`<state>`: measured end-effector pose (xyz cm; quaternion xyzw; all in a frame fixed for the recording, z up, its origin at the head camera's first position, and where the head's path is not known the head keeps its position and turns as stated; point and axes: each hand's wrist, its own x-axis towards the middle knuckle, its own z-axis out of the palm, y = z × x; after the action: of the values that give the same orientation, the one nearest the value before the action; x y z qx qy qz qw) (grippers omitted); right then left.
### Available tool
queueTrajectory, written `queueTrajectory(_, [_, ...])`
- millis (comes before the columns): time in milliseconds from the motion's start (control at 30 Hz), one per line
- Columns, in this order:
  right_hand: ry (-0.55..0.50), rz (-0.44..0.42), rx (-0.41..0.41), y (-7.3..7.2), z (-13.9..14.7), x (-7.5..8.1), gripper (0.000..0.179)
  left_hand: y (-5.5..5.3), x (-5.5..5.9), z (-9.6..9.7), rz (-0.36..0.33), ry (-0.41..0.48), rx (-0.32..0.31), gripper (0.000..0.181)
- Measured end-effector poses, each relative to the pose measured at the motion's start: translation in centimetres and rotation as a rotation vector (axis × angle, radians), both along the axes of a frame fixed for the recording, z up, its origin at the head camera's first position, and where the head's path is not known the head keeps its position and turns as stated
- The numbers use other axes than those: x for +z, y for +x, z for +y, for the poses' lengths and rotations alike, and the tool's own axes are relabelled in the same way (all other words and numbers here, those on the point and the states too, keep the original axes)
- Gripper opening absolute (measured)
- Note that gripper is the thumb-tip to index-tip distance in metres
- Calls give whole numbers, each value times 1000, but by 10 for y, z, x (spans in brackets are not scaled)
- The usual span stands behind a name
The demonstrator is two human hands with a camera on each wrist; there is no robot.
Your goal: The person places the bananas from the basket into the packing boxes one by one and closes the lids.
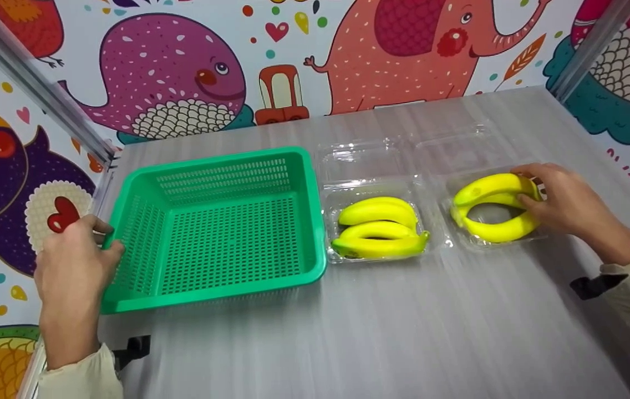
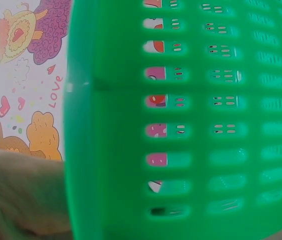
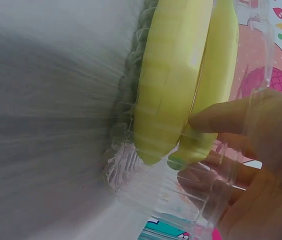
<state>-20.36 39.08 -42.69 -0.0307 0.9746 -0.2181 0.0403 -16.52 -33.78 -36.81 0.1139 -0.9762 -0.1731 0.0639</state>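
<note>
At the left, my left hand (image 1: 74, 271) grips the left rim of a green plastic basket (image 1: 209, 293), thumb toward the inside. Its slotted wall (image 2: 121, 120) fills most of the left wrist view. On the right, my right hand (image 1: 573, 202) pinches the right end of a yellow banana (image 1: 492, 183) in a clear plastic container (image 1: 473, 241). Another banana (image 1: 495, 231) curves below it, nearer the front. In the right wrist view the thumb (image 3: 221, 117) lies against the banana's end, the other fingers behind it.
Between basket and right container stands a second clear container (image 1: 343, 191) holding several bananas (image 1: 379, 210). Both containers' transparent lids (image 1: 359, 158) lie folded back toward the rear. Cartoon-printed walls (image 1: 287, 50) enclose the grey table (image 1: 376, 332) at the back and sides.
</note>
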Motion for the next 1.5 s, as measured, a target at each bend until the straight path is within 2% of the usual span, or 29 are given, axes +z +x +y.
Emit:
queueTrajectory(433, [13,9,-15,2,2,8,56,-1,0,0,11,-6,3,41])
queueTrajectory(767, [19,32,-95,3,7,7,56,-2,-1,3,-7,-11,15,42])
queueTrajectory(1033, [-12,57,-82,6,9,11,55,-2,-1,0,-37,-2,42,44])
queueTrajectory(1167, [-12,70,-95,7,5,15,55,1,2,6,-35,-10,65,46])
queueTrajectory(1300, [-6,98,-104,9,1,19,55,5,8,24,29,-15,56,47])
queueTrajectory(1500, [-15,178,-75,14,-7,28,52,16,21,68,205,-19,-48,36])
